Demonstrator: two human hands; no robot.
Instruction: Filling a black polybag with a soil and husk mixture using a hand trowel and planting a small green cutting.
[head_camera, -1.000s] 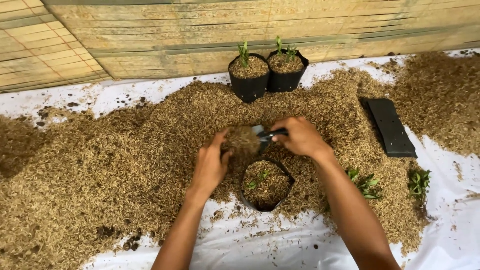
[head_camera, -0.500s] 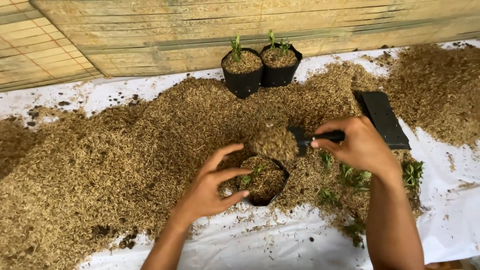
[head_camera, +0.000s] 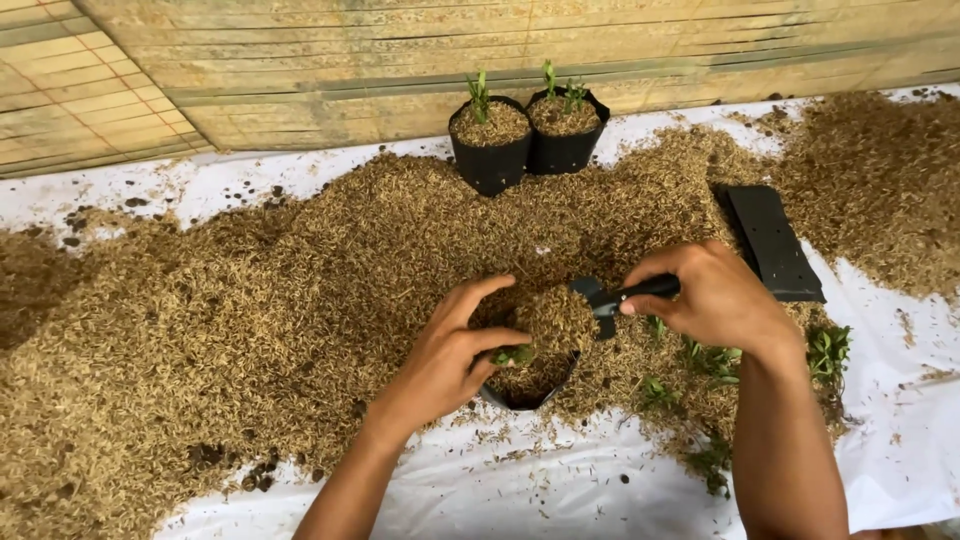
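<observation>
So from my feed, the small black grow bag (head_camera: 528, 385) sits right at the near edge of the big husk pile (head_camera: 300, 300), and I'll use that bag as my landmark. My left hand (head_camera: 450, 350) is wrapped around the bag's left side, thumb and fingers (head_camera: 490, 290) spread fairly wide across the rim, with a little green seedling (head_camera: 512, 354) poking out just beside the thumb. My right hand (head_camera: 715, 295) is just right of the bag, fingers closed tight around the black handle of a small scoop (head_camera: 610, 297), and the scoop's head is over the bag with a heap of husk on it. Can't tell if the scoop touches the bag's rim.

Right of the bag, a few loose seedlings (head_camera: 700, 360) lie on the husk. Further right and a bit back there's a flat stack of empty black bags (head_camera: 775, 240). Well behind the bag, two filled pots (head_camera: 525, 140) with sprouts stand touching each other against the bamboo wall (head_camera: 400, 60). Everything's on a white sheet (head_camera: 520, 490).
</observation>
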